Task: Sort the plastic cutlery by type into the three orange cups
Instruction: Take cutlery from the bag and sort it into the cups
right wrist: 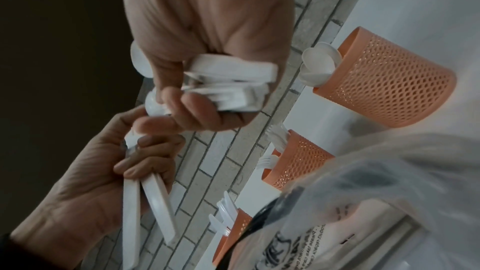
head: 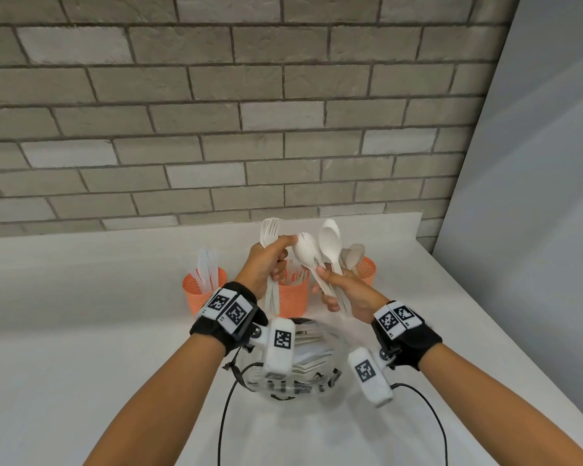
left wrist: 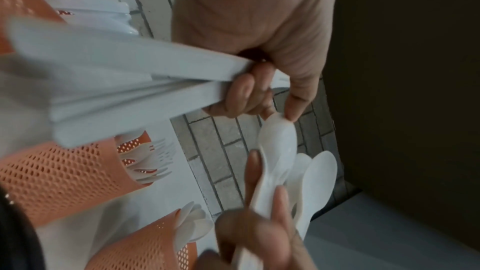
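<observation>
Above the cups my left hand point(head: 265, 264) grips a few white forks point(head: 270, 230) by their handles, tines up. Its thumb tip touches the head of a fork point(head: 304, 253) that stands in the bundle held by my right hand point(head: 342, 292). That bundle is mostly white spoons point(head: 330, 245), gripped low on the handles point(right wrist: 233, 85). Three orange mesh cups stand in a row by the wall: the left cup point(head: 202, 292) holds knives, the middle cup point(head: 294, 299) forks, the right cup point(head: 367, 268) spoons. The left wrist view shows my fingers point(left wrist: 242, 91) curled round flat handles.
A clear plastic bag point(head: 305, 359) with printed paper inside lies on the white table point(head: 81, 331) just below my hands. A brick wall point(head: 216, 129) runs close behind the cups, and a grey wall point(head: 535, 196) closes the right side. Black cables hang from my wrists.
</observation>
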The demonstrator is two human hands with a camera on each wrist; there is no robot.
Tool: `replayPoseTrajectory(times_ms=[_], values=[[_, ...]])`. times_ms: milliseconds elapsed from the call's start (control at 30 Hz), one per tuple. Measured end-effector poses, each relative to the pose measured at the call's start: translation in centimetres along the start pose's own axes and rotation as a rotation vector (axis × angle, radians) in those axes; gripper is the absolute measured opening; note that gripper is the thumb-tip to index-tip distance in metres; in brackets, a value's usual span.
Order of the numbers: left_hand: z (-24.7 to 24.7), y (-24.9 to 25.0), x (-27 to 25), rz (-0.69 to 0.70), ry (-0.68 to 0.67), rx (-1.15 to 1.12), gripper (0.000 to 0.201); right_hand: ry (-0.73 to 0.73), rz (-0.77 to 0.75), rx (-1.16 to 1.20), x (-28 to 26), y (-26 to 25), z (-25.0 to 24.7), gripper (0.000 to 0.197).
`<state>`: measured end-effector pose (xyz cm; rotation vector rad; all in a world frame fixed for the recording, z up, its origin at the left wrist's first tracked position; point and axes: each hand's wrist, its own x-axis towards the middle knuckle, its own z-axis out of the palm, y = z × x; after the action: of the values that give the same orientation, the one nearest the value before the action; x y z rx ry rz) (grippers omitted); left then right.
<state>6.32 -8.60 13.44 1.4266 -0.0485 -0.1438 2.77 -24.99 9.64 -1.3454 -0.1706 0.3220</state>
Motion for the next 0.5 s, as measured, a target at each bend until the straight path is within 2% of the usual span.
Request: replayPoseTrajectory(times_ms=[67, 133, 300, 333, 400, 500], values=[[0.0, 0.2, 0.2, -0.026, 0.018, 0.037, 0.021, -0.046, 0.058, -0.022, -0.2, -0.2, 0.0, 0.015], [0.4, 0.3, 0.1, -0.039, 0.066, 0.105, 0.025, -0.028, 0.062, -0.13, -0.2, -0.1, 0.3, 0.011], [2.1, 0.5, 0.0, -0.003, 0.241, 0.256, 0.029, 0.181, -0.024, -0.425, 0.8, 0.8, 1.6, 0.016], [2.3, 0.5, 0.1, 0.022, 0.244, 0.266, 0.03, 0.192, -0.005, -0.392, 0.9, 0.9, 1.7, 0.013], [2.6, 0.6, 0.0, 0.056, 0.199, 0.223, 0.027, 0.153, 0.073, -0.144, 0.8, 0.7, 1.6, 0.008], [2.6, 0.8, -0.4, 0.013, 0.167, 0.098, 0.018, 0.08, 0.133, 0.26, 0.4, -0.1, 0.9, 0.02]])
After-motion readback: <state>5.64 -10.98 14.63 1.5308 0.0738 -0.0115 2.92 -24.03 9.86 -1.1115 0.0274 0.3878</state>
